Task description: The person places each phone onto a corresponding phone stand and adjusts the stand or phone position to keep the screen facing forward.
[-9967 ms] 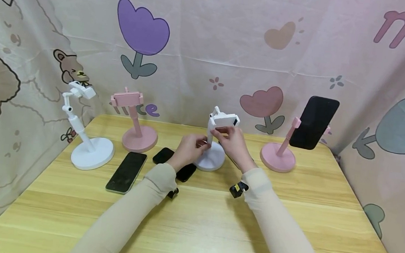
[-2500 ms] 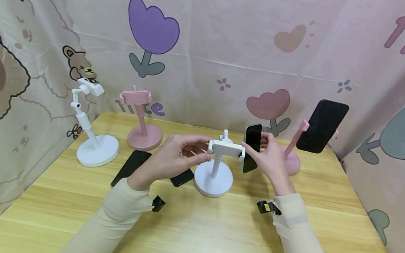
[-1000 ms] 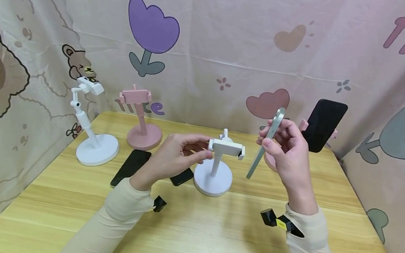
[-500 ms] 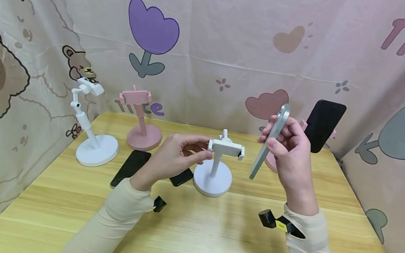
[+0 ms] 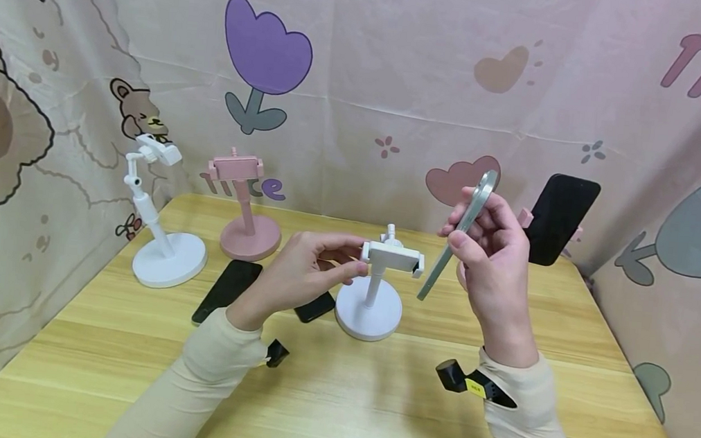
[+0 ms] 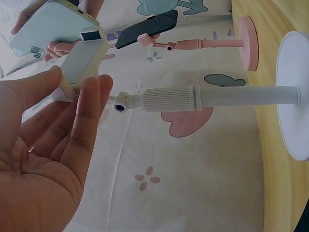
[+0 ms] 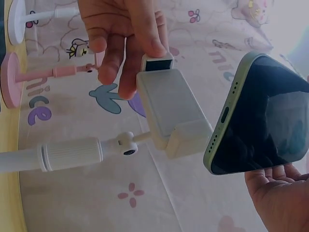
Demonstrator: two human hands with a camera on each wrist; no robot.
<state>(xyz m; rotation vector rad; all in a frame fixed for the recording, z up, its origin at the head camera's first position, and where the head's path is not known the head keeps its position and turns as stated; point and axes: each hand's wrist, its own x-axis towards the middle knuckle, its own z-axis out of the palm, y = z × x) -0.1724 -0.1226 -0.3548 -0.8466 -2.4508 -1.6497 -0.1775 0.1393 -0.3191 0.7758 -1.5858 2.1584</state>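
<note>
A white phone stand (image 5: 369, 309) stands upright on the table. My left hand (image 5: 304, 275) pinches the left end of its clamp (image 5: 392, 257) between thumb and fingers, which the left wrist view shows closely. In my right hand (image 5: 496, 266) a pale green phone (image 5: 458, 232) is held up, tilted, right of the clamp and apart from it in the head view. The right wrist view shows the phone's dark screen (image 7: 265, 116) and its lower edge near the clamp (image 7: 174, 104). The clamp holds no phone.
At the left stand a white stand (image 5: 169, 259) and a pink stand (image 5: 250, 238). Two dark phones lie flat, one (image 5: 227, 292) by my left wrist, one (image 5: 315, 308) beside the white base. Behind my right hand, a pink stand holds a black phone (image 5: 560, 220).
Since ten seconds ago, the middle stand has come nearer and my right hand has taken up the green phone. In the last half second it has shifted slightly left; my left hand has stayed still.
</note>
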